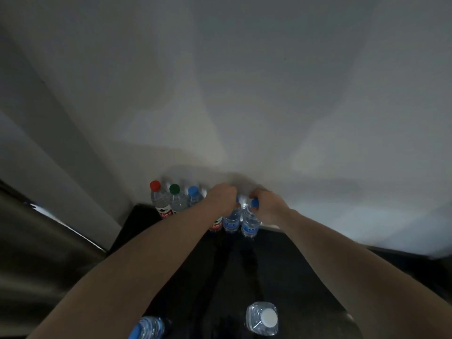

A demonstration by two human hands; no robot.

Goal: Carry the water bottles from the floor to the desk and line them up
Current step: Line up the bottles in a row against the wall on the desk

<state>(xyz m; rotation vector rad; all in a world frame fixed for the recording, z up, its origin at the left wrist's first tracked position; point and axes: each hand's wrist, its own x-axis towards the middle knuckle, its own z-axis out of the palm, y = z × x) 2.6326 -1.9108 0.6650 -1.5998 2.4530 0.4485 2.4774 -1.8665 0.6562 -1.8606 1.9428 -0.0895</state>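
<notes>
Both hands grip bottle tops at the wall end of the dark surface (281, 265), the left hand (221, 198) on one bottle (231, 220) and the right hand (265, 204) on the blue-capped bottle (250, 222), which should be set upright, touching the row (175, 200).

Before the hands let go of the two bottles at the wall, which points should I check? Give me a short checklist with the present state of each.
1. Left hand grips a bottle top: ok, though that cap is hidden.
2. Right hand grips the blue-capped bottle at its cap: ok.
3. Both held bottles stand flat on the black desk: cannot tell, the bases are blurred.
4. Row against the wall, red-capped bottle, green-capped bottle, small blue-capped bottle, is upright: ok.
5. All bottles lined up: not ok, a white-capped bottle and a lying bottle remain at the near edge.
</notes>
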